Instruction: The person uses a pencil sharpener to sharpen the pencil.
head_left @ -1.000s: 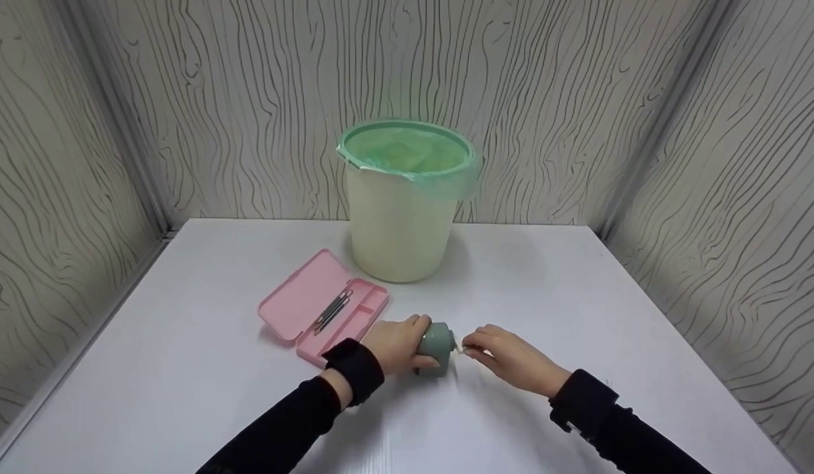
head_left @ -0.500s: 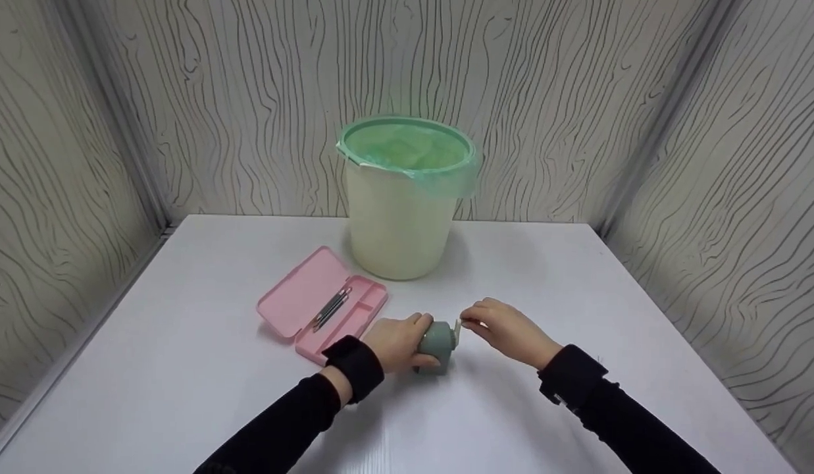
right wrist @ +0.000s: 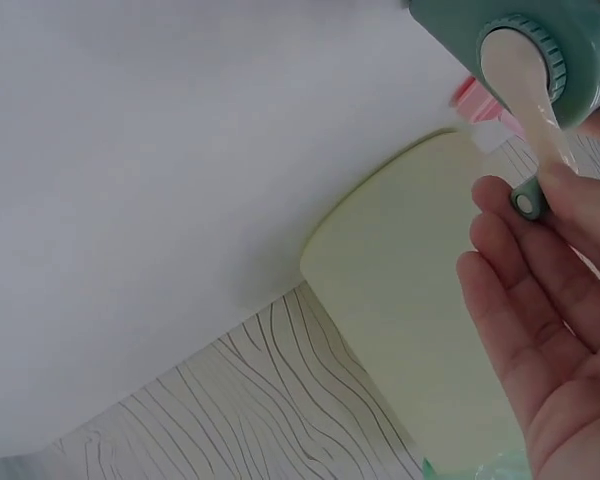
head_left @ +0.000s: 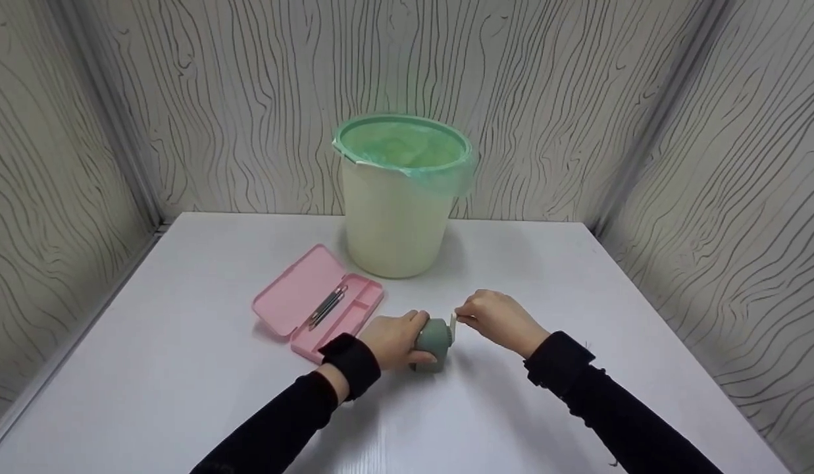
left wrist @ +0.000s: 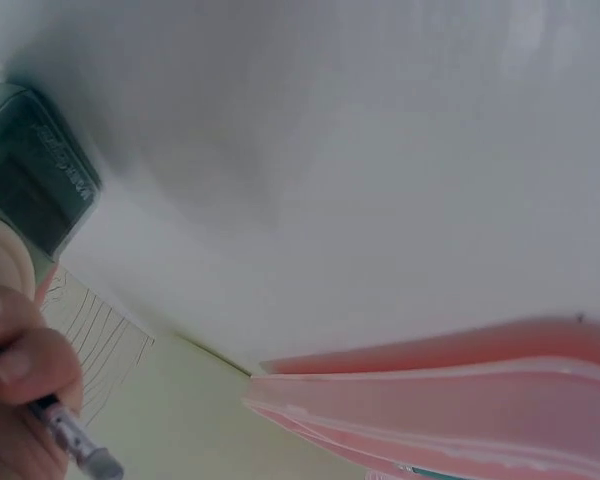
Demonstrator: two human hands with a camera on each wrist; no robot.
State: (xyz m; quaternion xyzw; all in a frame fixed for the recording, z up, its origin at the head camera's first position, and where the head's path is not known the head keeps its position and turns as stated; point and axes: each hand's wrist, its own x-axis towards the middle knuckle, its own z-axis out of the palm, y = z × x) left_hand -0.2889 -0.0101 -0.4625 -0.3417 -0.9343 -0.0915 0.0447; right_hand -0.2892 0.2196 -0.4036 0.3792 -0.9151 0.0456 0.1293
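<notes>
The green sharpener (head_left: 435, 336) is in the near half of the surface (head_left: 551, 263), a little right of midway between its side edges; whether its base touches the surface, one cannot tell. Its pale crank (right wrist: 525, 90) stands upright, where a second ago it slanted down toward the surface, and the right hand (head_left: 502, 319) has risen with it. The body has hardly shifted, so the left side appears to be bracing it well while the crank goes round, and the work looks to be mid-turn.

The right grip pinches the crank's small knob (right wrist: 527, 200) between thumb and forefinger, the other fingers free. The left hand (head_left: 395, 341) curls round the body, and a pencil (left wrist: 70, 433) runs between its fingers, eraser end outward.

Left of the sharpener lies an open pink pencil case (head_left: 298, 296) with pencils (head_left: 326, 309) inside. Behind, toward the far edge, stands a pale bin (head_left: 397, 224).
</notes>
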